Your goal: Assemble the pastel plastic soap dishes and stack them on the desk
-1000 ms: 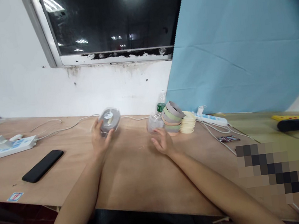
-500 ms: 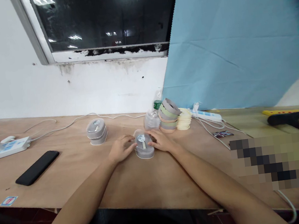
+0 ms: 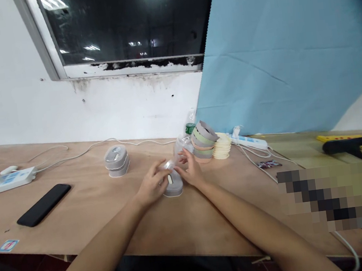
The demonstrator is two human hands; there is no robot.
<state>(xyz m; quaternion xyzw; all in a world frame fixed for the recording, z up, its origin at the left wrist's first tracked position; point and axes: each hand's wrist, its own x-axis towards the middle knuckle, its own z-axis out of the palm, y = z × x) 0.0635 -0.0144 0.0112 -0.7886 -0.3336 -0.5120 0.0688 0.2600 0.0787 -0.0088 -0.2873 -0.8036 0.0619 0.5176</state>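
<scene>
Grey and clear plastic make up the small container [image 3: 173, 185] that sits on the wooden worktop [image 3: 87, 208] toward its middle, between the person's two hands. The left hand [image 3: 152, 186] rests against the container's left side, and its fingers pinch the near end of a clear lid [image 3: 168, 165] held tilted just above the grey base. The right hand [image 3: 190, 171] is at the container's right side, its fingertips touching the far end of the same lid; how firmly it grips cannot be told through the blur.

A stack of two like containers [image 3: 116, 160] stands well to the left, nearer the wall edge. Behind the right hand, close to the wall edge, stand a clear bottle with a green cap [image 3: 188, 134], a leaning pile of grey, green and tan rings [image 3: 203, 141] and a pile of cream discs [image 3: 222, 148]. A black phone [image 3: 43, 204] lies near the front left edge. White power strips lie at the left edge [image 3: 5, 181] and behind the discs [image 3: 248, 142]. A red and blue sticker [image 3: 8, 245] sits at the front left corner; its print is too small to read, as is the marking on the strips.
</scene>
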